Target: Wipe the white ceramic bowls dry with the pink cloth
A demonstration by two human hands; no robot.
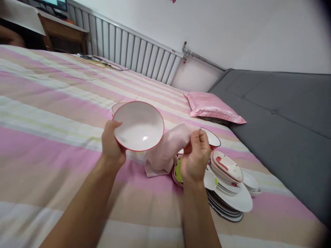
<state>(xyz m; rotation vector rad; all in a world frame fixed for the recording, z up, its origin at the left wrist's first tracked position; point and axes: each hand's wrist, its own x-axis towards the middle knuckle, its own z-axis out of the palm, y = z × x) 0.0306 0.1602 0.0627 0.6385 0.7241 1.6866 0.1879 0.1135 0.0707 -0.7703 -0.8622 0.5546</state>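
We count one left hand (113, 146), one right hand (195, 160), one pink cloth (167, 148), one pillow (210, 105), one radiator (134, 51) and at least two bowls (138, 125). We see at least four stacked plates (247, 199).

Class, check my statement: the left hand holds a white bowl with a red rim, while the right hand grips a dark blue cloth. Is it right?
Not quite: the cloth is pale pink, not dark blue, as the head view shows. The left hand does hold a red-rimmed white bowl, and the right hand does grip the cloth.
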